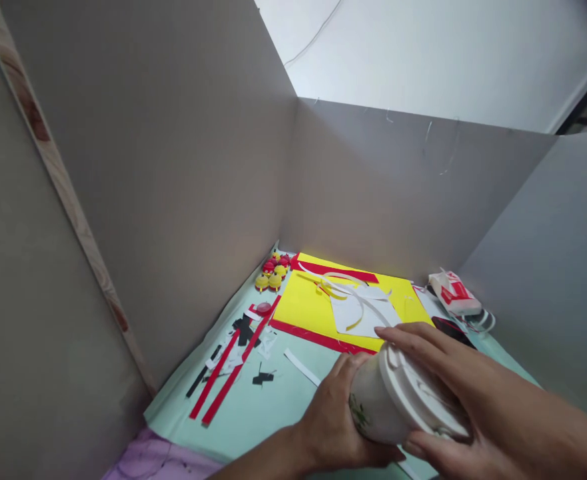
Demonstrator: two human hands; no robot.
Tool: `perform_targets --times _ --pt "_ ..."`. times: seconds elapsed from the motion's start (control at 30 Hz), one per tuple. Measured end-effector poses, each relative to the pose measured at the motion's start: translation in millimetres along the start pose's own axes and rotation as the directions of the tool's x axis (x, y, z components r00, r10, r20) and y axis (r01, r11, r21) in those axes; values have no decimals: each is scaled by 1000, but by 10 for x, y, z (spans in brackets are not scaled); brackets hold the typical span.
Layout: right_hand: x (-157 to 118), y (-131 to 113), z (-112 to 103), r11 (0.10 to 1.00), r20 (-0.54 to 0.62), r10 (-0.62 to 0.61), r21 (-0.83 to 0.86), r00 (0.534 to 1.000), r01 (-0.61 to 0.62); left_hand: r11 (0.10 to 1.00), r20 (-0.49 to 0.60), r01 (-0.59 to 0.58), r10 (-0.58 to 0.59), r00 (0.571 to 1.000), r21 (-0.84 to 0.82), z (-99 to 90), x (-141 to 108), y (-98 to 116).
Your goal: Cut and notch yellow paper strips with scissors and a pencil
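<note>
A white lidded cup [368, 400] with a green leaf print is tilted on its side, low in the view. My left hand [330, 410] wraps round its body from the left. My right hand [473, 393] grips the white lid [408, 393], fingers over the top edge and thumb underneath. The lid appears to be on the cup; whether it is loose I cannot tell. Just behind the hands lies a yellow sheet [303, 303] with a white paper [366, 310] and curled paper strips [353, 287] on it. A white strip [300, 365] passes behind my left hand.
Red strips [228, 383] and black paper scraps [246, 330] lie at left on the pale green cover [273, 420]. Several small red and yellow figures [274, 280] sit in the back corner. A tissue pack [454, 293] stands right. Grey panels [373, 187] enclose the table.
</note>
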State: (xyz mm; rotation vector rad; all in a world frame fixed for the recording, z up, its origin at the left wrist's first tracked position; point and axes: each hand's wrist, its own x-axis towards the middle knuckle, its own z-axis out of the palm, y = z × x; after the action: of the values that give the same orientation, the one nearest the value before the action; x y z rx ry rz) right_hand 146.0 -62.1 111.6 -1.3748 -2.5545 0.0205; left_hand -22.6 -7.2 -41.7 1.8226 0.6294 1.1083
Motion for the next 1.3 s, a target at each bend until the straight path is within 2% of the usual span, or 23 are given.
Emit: perform_targets --times 0.1,0.2,0.3,0.37,0.43,0.53,0.67,0.77,0.9,0.97,1.0,1.07,1.17,1.23,1.3 --pt "29 -27 38 999 -2 45 8 999 -45 1000 -52 -13 13 999 6 18 -16 -35" --pt "85 -55 139 990 -33 140 1 990 -140 998 -116 -17 23 993 55 56 -43 -60" --pt "157 -69 272 955 -97 293 -24 951 -297 983 -220 14 27 975 183 75 -59 -69" --pt "187 -41 327 934 -122 349 -34 929 -356 965 -276 39 35 960 259 58 -51 -73" --pt "181 34 316 951 -84 305 -23 949 -307 966 -283 43 33 959 257 23 -28 -75" --pt "108 206 178 990 26 144 11 989 -144 988 -261 66 -27 965 143 -31 11 -70" --pt "53 347 -36 1000 110 12 10 994 -13 997 -217 71 -64 974 24 -46 17 -73" --pt "121 284 -40 999 111 28 -43 993 -24 999 -208 42 -38 977 15 -22 -5 -117" --pt "199 123 165 966 18 202 -171 979 -196 994 -217 -17 41 975 112 -5 -13 -215" --pt "165 108 252 948 -47 231 -213 972 -235 983 -193 -76 108 975 168 -14 -6 -254" --pt "128 129 267 951 -69 202 -225 977 -213 977 -174 -102 135 975 185 -19 -2 -266" --pt "34 218 226 971 -69 75 -224 995 -89 974 -147 -128 157 977 189 -27 2 -274" --pt "-75 370 62 986 68 -68 -148 995 77 980 -135 -118 141 981 162 -19 -7 -246" --pt "-76 402 -13 991 134 -57 -116 989 73 981 -147 -119 142 979 154 -5 -17 -207" --pt "-25 356 0 990 116 10 -141 993 6 979 -145 -120 144 979 165 7 -23 -163"
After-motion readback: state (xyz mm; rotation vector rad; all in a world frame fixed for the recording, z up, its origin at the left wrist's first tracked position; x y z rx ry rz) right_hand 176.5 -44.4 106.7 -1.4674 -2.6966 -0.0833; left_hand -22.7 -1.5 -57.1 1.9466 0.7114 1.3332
